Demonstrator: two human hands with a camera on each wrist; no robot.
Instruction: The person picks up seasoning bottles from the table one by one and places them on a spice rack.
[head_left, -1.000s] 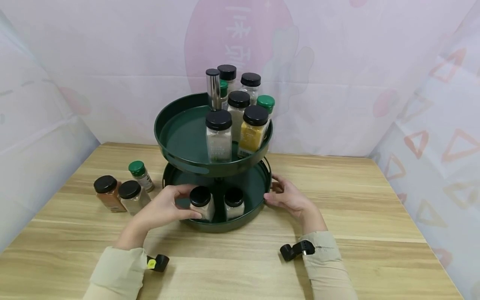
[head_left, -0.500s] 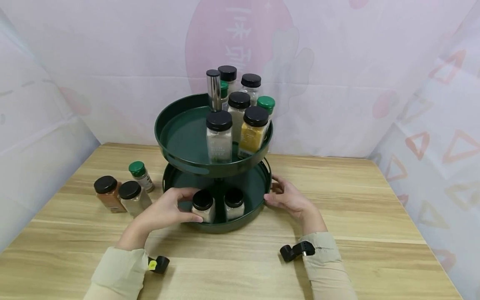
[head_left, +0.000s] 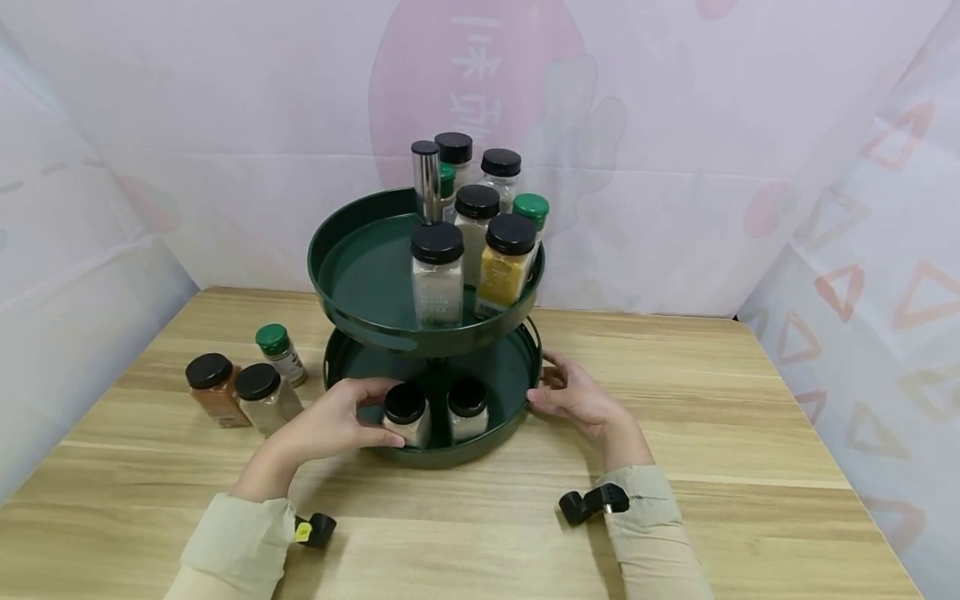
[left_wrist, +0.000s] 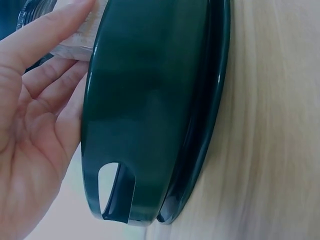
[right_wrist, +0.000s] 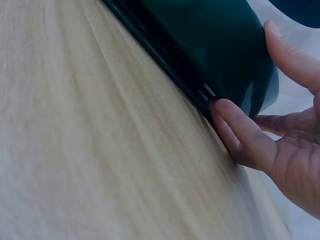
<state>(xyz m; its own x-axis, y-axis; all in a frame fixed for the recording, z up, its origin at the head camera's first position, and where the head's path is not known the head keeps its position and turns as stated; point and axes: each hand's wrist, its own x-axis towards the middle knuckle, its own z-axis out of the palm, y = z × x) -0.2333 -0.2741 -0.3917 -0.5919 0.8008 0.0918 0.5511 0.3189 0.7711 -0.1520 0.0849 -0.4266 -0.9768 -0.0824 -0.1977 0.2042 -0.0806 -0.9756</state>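
A dark green two-tier tray (head_left: 442, 456) stands mid-table. My left hand (head_left: 333, 423) holds a spice jar (head_left: 412, 430) with a black lid at the lower tier's front, thumb on the near side. In the left wrist view, the jar's pale body (left_wrist: 82, 35) shows between thumb and fingers, just inside the green wall (left_wrist: 140, 100). Right of that jar is a second black-lidded jar (head_left: 468, 423). At the tier's right side, my right hand (head_left: 577, 402) grips the tray; in the right wrist view its thumb (right_wrist: 290, 55) is at the rim and its fingers lie low against the wall.
The upper tier (head_left: 360, 267) bears several jars, among them a yellow one (head_left: 501, 279), and a silver cylinder (head_left: 427, 183). Left of the tray stand an orange-brown jar (head_left: 221, 404), a beige jar (head_left: 270, 407) and a green-capped bottle (head_left: 287, 360). Fabric walls (head_left: 637, 225) border the table.
The left hand has brought its jar slightly lower and more upright beside the second jar; over the last half second it barely moves. The right hand stays at the tray's side.
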